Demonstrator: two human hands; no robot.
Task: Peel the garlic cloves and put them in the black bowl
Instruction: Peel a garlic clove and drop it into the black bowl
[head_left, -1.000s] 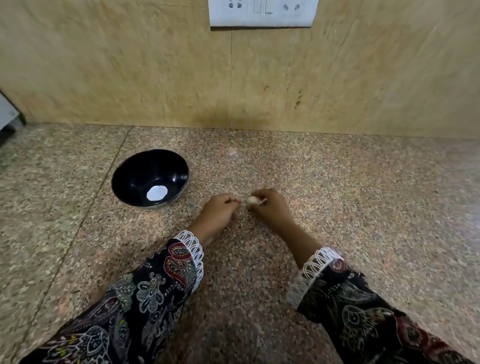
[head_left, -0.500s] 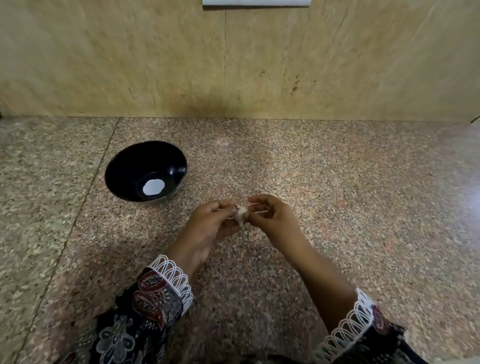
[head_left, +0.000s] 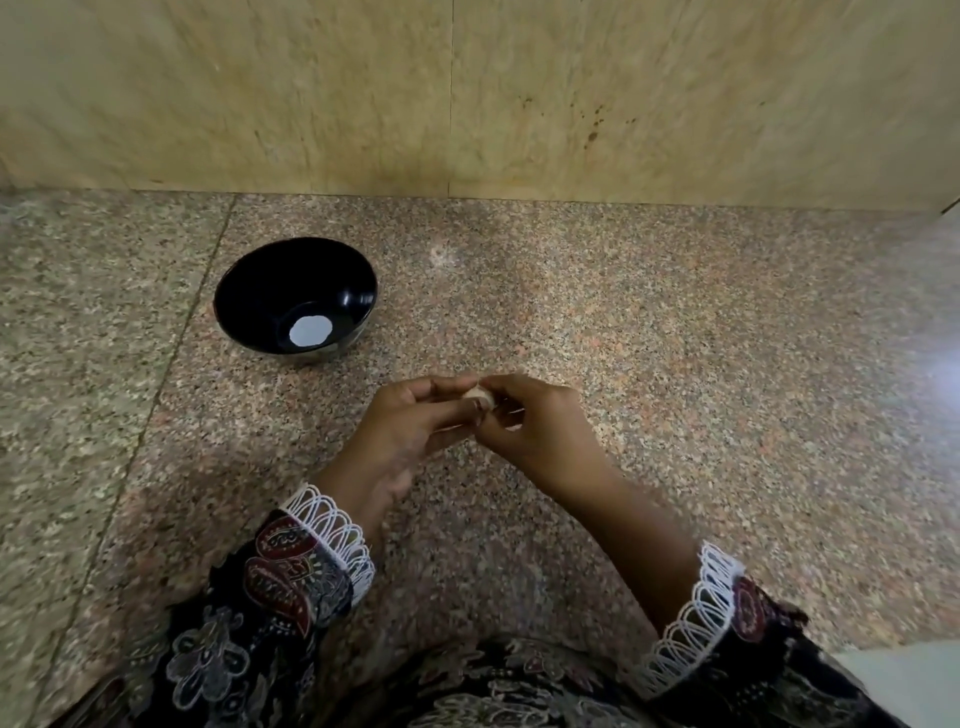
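The bowl (head_left: 295, 296) is glossy black with a pale round patch at its bottom. The counter (head_left: 675, 364) is speckled granite — pink, grey, black. The wall (head_left: 467, 93) is mottled tan. The sleeves (head_left: 260, 613) — dark paisley, white lace cuffs.

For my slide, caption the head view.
Left hand and right hand pinch a garlic clove near the black bowl.

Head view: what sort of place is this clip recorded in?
Probably a home kitchen: a speckled granite countertop meets a beige stone-tiled wall, a black bowl stands on it, and both hands pinch a garlic clove.
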